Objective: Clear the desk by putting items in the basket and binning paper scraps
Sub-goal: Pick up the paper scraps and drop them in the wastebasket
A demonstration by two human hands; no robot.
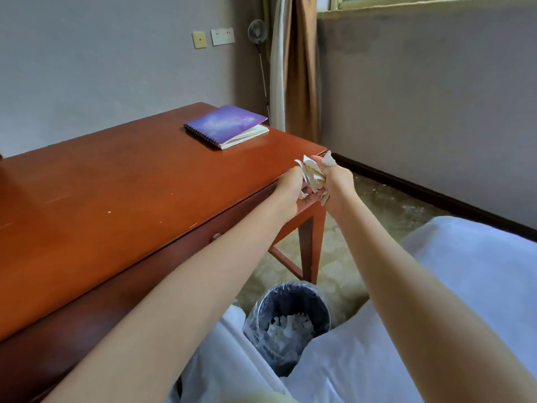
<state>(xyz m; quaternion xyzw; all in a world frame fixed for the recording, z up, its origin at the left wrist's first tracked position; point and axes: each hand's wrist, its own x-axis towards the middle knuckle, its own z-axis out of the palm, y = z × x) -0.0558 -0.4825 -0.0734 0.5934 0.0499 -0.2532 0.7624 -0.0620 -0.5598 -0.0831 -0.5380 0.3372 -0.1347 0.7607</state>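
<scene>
At the front right corner of the desk (116,184): both hands are up together just off the edge, with one bunch of paper scraps (312,173) squeezed between them.
Left hand (290,190): fingers curled in and gripping the bunch from its side. A few torn ends hang out underneath.
Right hand (338,181): curled round the same bunch from the other side, and a white tip pokes out above the thumb.
Paper scraps: crumpled, white and cream, held in the air between my two hands. I can't tell whether any piece brushes the desk edge.
Bin (290,292): low on the floor beside the desk's front right leg, nearer to me than my hands and well below them. It's dark and round with a clear plastic liner, and it sits between folds of white cloth (436,286).
Inside the bin: white shreds (287,330) lie at the bottom.
Notebook (226,126): purple cover, spiral-bound, lying near the far right corner of the desk with the cover lifted a little, well apart from my hands.
Desk front: reddish-brown wood with a small drawer knob (216,236) showing just past my left forearm.
Far wall: a standing fan (257,32) is right beside the curtain (302,68).
</scene>
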